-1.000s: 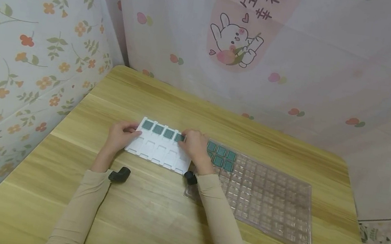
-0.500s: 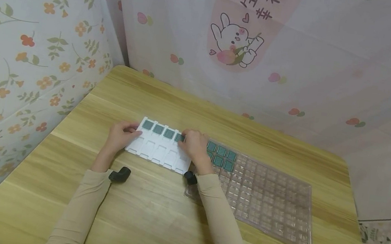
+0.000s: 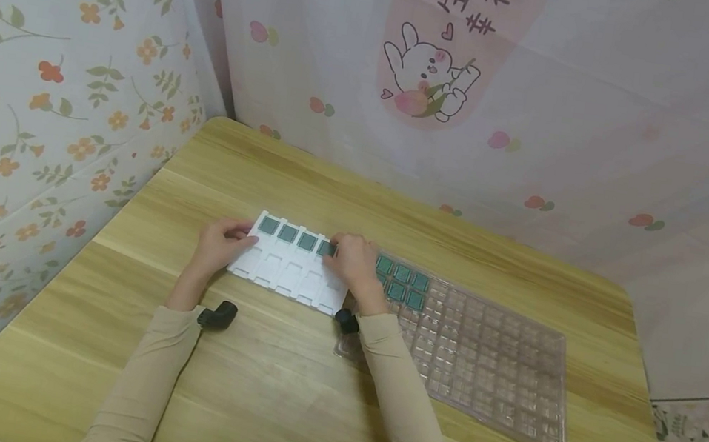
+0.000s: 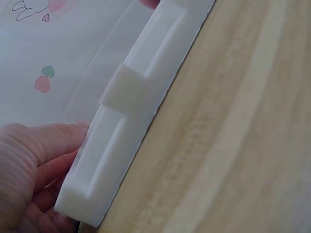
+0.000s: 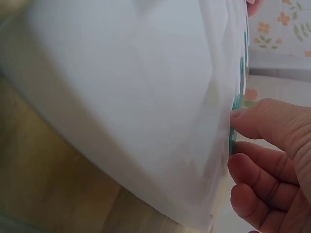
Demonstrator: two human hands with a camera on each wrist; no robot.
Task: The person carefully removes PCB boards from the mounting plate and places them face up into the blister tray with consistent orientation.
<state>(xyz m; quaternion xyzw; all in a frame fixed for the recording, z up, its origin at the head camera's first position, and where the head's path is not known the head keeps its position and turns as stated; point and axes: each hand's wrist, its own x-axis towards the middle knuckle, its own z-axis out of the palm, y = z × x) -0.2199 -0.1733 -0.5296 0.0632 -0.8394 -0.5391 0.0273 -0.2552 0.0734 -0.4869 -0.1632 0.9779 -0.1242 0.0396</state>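
Note:
A white plastic tray with rows of recesses lies on the table, green square chips along its far row. My left hand grips the tray's left edge, thumb on top; the left wrist view shows its notched white side at the fingers. At the far right end of the row, my right hand pinches a green chip between thumb and finger, right at the tray's edge. The right hand covers the tray's far right corner in the head view.
To the right lies a clear plastic tray of many small pockets, with several green chips at its far left. My right forearm crosses over its left part. Black wrist cameras sit near both cuffs. Patterned curtains stand behind the wooden table.

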